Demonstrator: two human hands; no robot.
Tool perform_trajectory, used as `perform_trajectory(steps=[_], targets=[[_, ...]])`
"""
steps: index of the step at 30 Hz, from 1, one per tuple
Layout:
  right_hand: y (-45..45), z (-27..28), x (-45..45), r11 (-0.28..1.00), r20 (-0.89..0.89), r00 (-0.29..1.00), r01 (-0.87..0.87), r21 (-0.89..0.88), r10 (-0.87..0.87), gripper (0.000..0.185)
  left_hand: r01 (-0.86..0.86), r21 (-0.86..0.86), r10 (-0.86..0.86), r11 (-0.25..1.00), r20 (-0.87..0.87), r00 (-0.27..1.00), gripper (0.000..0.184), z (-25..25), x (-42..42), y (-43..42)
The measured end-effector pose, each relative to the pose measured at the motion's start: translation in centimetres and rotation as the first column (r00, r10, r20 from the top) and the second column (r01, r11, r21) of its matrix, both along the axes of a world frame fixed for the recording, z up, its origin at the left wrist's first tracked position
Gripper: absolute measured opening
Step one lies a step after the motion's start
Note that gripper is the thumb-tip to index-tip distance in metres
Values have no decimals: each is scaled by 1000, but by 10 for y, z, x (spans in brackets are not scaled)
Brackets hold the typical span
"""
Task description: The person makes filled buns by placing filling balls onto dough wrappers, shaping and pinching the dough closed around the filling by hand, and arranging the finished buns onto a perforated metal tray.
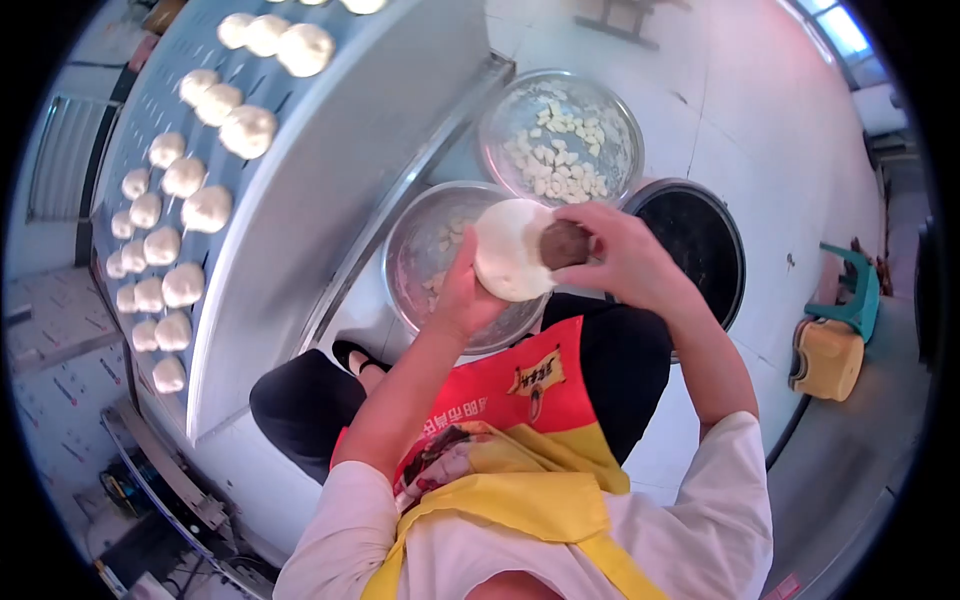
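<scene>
My left hand (468, 292) supports a flat round of white dough (508, 262) from its left and lower side, above the near metal bowl (402, 275). In the fingers of my right hand (630, 258) is a brown ball of filling (565, 244), held against the right part of the dough round. From this view I cannot tell how firmly the ball touches the dough. Small pale dough pieces (452, 232) lie in the near bowl, partly hidden by the dough round and my left hand.
A second metal bowl (492, 150) with many white pieces stands beyond. To the right is a dark round tub (690, 235). At left, dough balls (207, 208) line a steel table (290, 190). A yellow stool (828, 358) and a green stool (860, 290) stand at right.
</scene>
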State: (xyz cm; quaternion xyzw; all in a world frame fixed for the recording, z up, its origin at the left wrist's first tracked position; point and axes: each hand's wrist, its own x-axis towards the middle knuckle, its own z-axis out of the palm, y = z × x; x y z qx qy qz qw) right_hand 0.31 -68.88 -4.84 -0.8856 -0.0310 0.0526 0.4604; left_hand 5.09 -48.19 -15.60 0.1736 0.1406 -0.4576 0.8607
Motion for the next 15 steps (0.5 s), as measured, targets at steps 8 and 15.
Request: perform_trajectory(steps=[8,15], targets=[[143,-3,-2,936,412,892,-32,-350,184,53,-184,-69,194,981,484,854,49,45,-23,94],[149,24,13,942,-277,951,211,260,-137,20,-256,30,238,966,280,930,51,85,-53,152]])
